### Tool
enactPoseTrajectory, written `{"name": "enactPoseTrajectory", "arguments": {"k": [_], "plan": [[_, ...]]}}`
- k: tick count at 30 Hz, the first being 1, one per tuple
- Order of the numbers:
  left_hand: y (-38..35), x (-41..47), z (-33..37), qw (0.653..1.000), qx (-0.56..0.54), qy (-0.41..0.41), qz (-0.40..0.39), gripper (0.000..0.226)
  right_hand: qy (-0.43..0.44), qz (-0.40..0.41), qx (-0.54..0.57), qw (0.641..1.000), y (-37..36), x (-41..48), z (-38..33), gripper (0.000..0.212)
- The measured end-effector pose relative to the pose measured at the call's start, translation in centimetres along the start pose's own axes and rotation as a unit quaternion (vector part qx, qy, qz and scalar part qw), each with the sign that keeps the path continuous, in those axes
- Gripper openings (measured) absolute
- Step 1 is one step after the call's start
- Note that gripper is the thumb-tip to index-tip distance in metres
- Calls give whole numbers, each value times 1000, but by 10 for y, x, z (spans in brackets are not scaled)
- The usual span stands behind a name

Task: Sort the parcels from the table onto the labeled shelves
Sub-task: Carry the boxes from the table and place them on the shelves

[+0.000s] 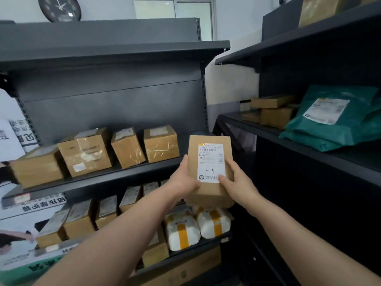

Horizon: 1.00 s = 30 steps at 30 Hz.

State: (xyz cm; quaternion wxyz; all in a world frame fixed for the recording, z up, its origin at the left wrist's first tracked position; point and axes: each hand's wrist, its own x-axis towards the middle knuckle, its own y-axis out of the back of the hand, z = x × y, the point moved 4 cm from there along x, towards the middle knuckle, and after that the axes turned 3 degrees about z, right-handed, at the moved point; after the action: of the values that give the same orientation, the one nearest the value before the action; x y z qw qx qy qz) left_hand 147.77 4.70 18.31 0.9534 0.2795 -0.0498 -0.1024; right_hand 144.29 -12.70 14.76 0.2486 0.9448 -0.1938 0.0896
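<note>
Two bare forearms reach up from the bottom edge, and between them the left hand [182, 180] and the right hand [237, 183] hold a flat cardboard parcel [208, 140] upright in the air, its face toward the camera. The left hand's fingers are curled round the lower left edge with the thumb on the front. The right hand grips the lower right edge, its thumb pressed on the white shipping label [210, 162], which carries a barcode and a handwritten mark. More cardboard edges show under the parcel; whether they belong to a second parcel cannot be told. At the far left hang printed posters [14, 137], and a round wall clock [59, 8] sits above the dark left shelf unit [115, 50]. Its middle shelf [92, 180] carries four taped cardboard boxes [86, 153] in a row, and the held parcel hovers just past that shelf's right end. On the lower shelf [212, 243] stands a row of smaller boxes [79, 220], then two white padded parcels [182, 232] banded with yellow tape, directly below the hands. Right of the held parcel stands the right shelf unit [309, 38], where small brown boxes [274, 116] are stacked beside green plastic mailers [334, 129].
</note>
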Motion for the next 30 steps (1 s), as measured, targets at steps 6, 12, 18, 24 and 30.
{"name": "enactPoseTrajectory", "arguments": {"k": [6,12,18,24,30], "plan": [[6,84,13,999,-26,-16,16,75,22,41,-11,999,-14,95,0,52],[12,157,25,994,-49,-15,97,62,45,36,-2,998,-27,185,3,41],[5,206,23,989,90,-10,117,50,101,-7,-56,993,-38,246,7,29],[8,219,23,974,189,-22,124,61,119,-18,-83,989,-45,260,13,33],[9,205,12,964,213,-71,139,70,141,-37,-84,986,-35,256,5,42]]}}
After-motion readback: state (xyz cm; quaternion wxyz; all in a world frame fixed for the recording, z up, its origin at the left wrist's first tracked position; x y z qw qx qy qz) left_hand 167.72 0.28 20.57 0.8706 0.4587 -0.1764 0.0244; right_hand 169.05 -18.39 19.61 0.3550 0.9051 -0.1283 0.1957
